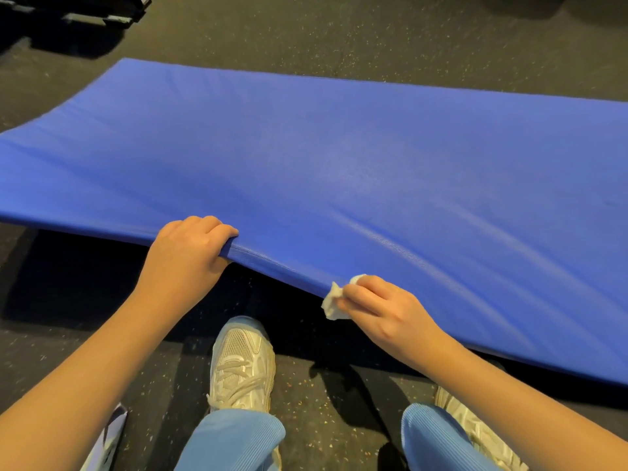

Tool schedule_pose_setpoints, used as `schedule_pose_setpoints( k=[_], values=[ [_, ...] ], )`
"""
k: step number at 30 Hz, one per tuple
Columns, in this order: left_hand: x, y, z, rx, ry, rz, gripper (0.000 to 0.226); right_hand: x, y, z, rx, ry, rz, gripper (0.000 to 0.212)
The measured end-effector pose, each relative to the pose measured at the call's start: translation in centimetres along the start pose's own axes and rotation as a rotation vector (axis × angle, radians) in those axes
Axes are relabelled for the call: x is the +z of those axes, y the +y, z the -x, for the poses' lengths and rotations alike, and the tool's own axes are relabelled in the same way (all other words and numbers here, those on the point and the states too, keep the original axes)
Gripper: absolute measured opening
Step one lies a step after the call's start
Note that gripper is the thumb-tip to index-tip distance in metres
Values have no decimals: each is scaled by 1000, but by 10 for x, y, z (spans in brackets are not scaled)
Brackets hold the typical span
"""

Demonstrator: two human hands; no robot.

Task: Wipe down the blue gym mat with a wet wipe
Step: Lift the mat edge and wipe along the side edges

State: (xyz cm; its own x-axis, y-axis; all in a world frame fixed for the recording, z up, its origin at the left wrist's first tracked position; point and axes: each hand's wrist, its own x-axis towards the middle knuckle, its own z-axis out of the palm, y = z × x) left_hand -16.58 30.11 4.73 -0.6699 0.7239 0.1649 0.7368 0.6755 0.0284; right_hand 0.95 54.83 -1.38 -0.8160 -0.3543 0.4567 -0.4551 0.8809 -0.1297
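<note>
Mat of blue padded vinyl is lying across a dark speckled rubber floor, with its long axis running from left to right across the view. Its left end is showing a rounded far corner, and its right end is running out of the picture. The near long edge is rising off the floor on the left side and is casting a dark shadow beneath, while the right part of the same edge is sitting lower, close to the floor.

The person's left hand is gripping that raised near edge, with the fingers curling over the top surface and the thumb tucking underneath. The right hand is pinching a crumpled white wet wipe between thumb and fingertips and is holding it against the near edge of the mat, to the right of the left hand.

Below the hands, a white mesh sneaker with laces is standing on the floor just short of the mat's edge, its toe pointing toward the mat. Light blue ribbed trouser legs are showing at the bottom, and a second pale sneaker is partly showing at the lower right. Dark equipment, too dim to identify, is sitting on the floor at the far left.
</note>
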Motion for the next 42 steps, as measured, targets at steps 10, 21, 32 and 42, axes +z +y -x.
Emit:
schedule_pose_setpoints(
  k=[10,21,32,42],
  values=[
    [16,8,11,89,-12,3,36,-5,2,0,40,125,77,15],
    [43,91,-21,397,-31,-52,19,-14,14,8,30,169,81,14],
    [37,95,-26,391,1,71,30,-23,19,51,127,163,72,12],
    [38,100,-26,379,32,59,39,-35,31,84,133,121,101,9]
  ],
)
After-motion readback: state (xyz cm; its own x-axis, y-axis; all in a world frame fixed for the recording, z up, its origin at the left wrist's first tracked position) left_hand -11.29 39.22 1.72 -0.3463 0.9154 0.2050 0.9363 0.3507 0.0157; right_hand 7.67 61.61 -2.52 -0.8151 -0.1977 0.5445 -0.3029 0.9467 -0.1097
